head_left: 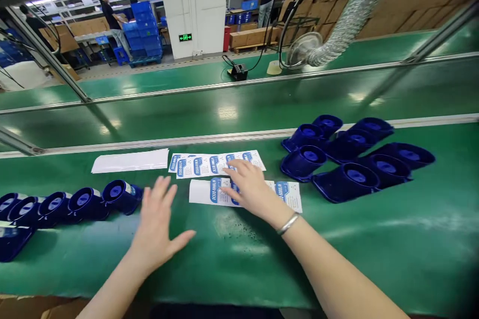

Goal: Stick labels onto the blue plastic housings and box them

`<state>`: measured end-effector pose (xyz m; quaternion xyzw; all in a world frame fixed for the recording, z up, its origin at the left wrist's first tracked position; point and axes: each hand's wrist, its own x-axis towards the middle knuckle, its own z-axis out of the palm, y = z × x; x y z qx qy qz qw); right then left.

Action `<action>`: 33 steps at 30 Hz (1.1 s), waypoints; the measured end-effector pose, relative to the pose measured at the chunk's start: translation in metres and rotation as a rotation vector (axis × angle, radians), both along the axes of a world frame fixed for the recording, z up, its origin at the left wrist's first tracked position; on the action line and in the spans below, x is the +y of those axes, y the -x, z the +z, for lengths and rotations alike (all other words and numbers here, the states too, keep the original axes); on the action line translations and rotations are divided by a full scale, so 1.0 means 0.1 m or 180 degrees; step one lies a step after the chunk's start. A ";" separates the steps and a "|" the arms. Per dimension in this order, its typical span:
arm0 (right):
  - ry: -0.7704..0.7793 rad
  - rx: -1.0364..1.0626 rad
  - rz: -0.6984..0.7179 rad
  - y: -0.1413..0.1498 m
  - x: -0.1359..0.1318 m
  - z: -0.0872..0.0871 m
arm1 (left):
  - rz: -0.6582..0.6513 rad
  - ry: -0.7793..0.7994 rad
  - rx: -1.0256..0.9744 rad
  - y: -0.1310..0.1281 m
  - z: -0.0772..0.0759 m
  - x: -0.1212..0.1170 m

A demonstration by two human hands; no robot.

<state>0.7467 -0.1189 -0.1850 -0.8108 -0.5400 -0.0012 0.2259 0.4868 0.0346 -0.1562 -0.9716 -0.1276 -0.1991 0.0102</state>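
Note:
My left hand (159, 224) is spread above the green bench, fingers apart and holding nothing. Just to its left ends a row of dark blue plastic housings (88, 203), some bearing a pale label on the side. Over a strip of blue-and-white labels (288, 193) hovers or rests my right hand (251, 186), its fingers stretched out; whether it touches the strip I cannot tell. Part of that strip is hidden beneath the hand. Behind it lie more label sheets (204, 165), overlapping one another. Several more blue housings (357, 175) stand grouped to the right of my right hand.
A blank white strip (130, 160) lies at the back left of the bench (232, 264). A metal rail (209, 140) borders the bench's far side. Beyond it are a flexible silver duct (355, 14), a small black device (238, 72), stacked blue crates (144, 29) and people standing.

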 end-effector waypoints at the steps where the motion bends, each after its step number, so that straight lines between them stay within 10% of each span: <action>1: -0.0043 -0.0036 0.0128 0.04 0.03 -0.03 | -0.0133 0.0020 0.0321 -0.16 -0.08 -0.09; 6: -0.0084 0.0201 0.0592 0.02 0.07 0.00 | -0.0396 -0.0293 0.0469 -0.58 -0.55 -0.25; 11: -0.0592 0.0983 0.1082 -0.14 -0.04 0.36 | -0.0439 -0.0528 0.0305 -0.58 -0.67 -0.15; 15: -0.1736 0.1283 -0.0296 -0.37 -0.26 0.61 | -0.0388 -0.0654 0.0198 -0.58 -0.67 -0.14; 19: -0.1043 0.0416 -0.2300 -0.71 -0.50 0.53 | -0.0370 -0.0691 0.0203 -0.59 -0.69 -0.14; 25: -0.0407 0.0200 -0.2461 -0.95 -0.62 0.37 | -0.0338 -0.0294 0.0104 -0.60 -0.66 -0.14; 29: -0.1894 -0.0529 -0.1968 -0.69 -0.50 0.49 | -0.0494 0.0902 -0.0111 -0.59 -0.43 -0.30; 33: -0.2464 -0.0654 -0.0303 -0.14 -0.24 0.50 | -0.0876 0.4802 -0.0511 -0.72 -0.03 -0.61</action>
